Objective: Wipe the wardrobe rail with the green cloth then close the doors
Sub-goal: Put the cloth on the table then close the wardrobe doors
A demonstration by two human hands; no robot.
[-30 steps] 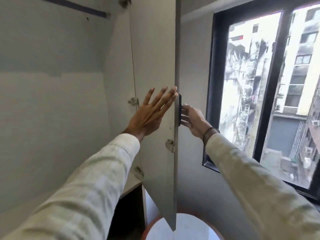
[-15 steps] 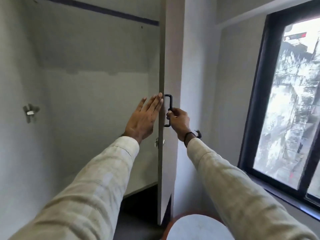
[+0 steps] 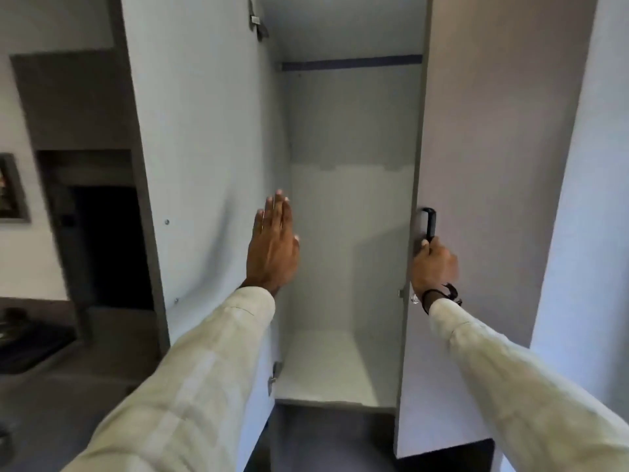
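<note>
The white wardrobe stands in front of me with a dark blue rail point(image 3: 350, 63) across its top. The right door point(image 3: 483, 199) is swung partway in, and my right hand point(image 3: 434, 264) grips the lower end of its black handle point(image 3: 429, 223). The left door point(image 3: 204, 148) stands open, showing its inner face. My left hand point(image 3: 274, 247) is flat with fingers together, at the left door's inner face near its hinge side; whether it touches the door I cannot tell. No green cloth is in view.
The wardrobe's inside holds only a bare white shelf floor point(image 3: 326, 362). Hinges point(image 3: 257, 23) show on the left door. A dark doorway point(image 3: 102, 247) and a framed picture point(image 3: 12, 189) lie to the left. A grey floor is below.
The view has swung left, away from the window. The right door has come further round with my right hand on its handle. My left hand has left that door and gone to the left door.
</note>
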